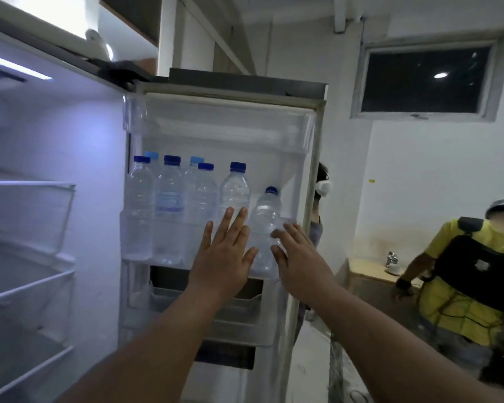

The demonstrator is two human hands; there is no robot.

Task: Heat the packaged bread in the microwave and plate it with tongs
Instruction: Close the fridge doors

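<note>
Reaching forward with both forearms stretched out, a person sets two bare hands against the inside of an open fridge door [314, 158]. The left hand [226, 254] lies flat, fingers straight and slightly spread, pointing up over the clear middle door shelf [140, 228]. The right hand [298, 257], just right of it, is also open, fingers extended and angled left, its fingertips [277, 234] at a tilted water bottle [265, 225] leaning at the shelf's right end; whether they actually touch it cannot be told. Neither hand holds anything. Left of the tilted bottle, a row of upright blue-capped bottles [169, 193] stands in the same shelf. Left of the door, the lit fridge interior [29, 216] shows bare wire-edged shelves. Right of the door, a bystander in a yellow shirt [460, 286] leans on a counter bearing a white cup [393, 268]. The packaged bread is not visible anywhere in this view
</note>
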